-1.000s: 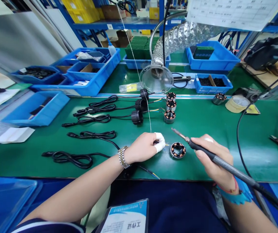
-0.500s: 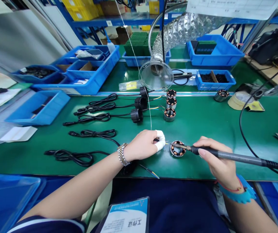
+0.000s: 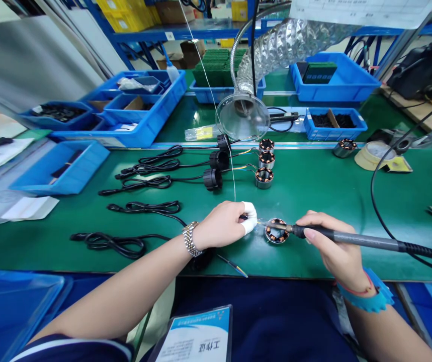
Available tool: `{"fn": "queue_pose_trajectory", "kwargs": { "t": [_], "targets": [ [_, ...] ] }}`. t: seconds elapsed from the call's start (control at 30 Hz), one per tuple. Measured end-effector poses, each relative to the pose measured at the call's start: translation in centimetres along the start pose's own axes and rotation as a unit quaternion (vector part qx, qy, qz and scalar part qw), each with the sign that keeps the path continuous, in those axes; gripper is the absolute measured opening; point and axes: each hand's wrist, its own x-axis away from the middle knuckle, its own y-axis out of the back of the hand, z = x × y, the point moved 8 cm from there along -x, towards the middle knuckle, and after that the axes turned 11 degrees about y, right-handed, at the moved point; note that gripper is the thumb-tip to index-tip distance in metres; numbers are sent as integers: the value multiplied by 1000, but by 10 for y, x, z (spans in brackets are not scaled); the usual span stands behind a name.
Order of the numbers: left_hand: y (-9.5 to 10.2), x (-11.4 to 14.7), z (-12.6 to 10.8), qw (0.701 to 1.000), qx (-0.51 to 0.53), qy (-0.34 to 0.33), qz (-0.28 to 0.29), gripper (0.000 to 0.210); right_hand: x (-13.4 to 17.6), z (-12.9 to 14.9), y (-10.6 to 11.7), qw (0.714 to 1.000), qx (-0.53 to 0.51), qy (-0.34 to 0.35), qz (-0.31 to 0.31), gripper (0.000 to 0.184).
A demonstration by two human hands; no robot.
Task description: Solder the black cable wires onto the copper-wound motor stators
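Observation:
My right hand [image 3: 334,246] grips a soldering iron [image 3: 366,240] by its dark handle. The iron's tip points left, across the top of a ring-shaped stator [image 3: 276,232] with copper coils, lying on the green mat. Left of the stator, my left hand [image 3: 227,223], with white finger cots on its fingertips, is closed in a pinch on thin wires near the tip. A pale strand of solder wire [image 3: 232,171] runs down from above into this hand. Below it lies a cable end [image 3: 234,266] with coloured leads. The fingers partly hide what they pinch.
Several coiled black cables [image 3: 113,245] lie to the left. Behind are black caps [image 3: 212,179] wired to stators [image 3: 264,177]. A clear fume hood [image 3: 243,118] hangs over the mat's back. Blue bins [image 3: 59,168] stand left and behind; a tape roll [image 3: 374,155] sits right.
My right hand and the soldering iron have shifted slightly left, bringing the tip closer to my left fingertips. A faint wisp of smoke now shows there. My left hand has hardly moved.

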Motion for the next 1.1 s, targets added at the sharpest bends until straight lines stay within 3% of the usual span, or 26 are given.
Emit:
{"fn": "queue_pose_trajectory", "kwargs": {
  "t": [1.1],
  "targets": [
    [0, 1, -1, 1000, 5, -7, 5, 8, 1, -6, 5, 999, -12, -21, -27, 9]
  ]
}}
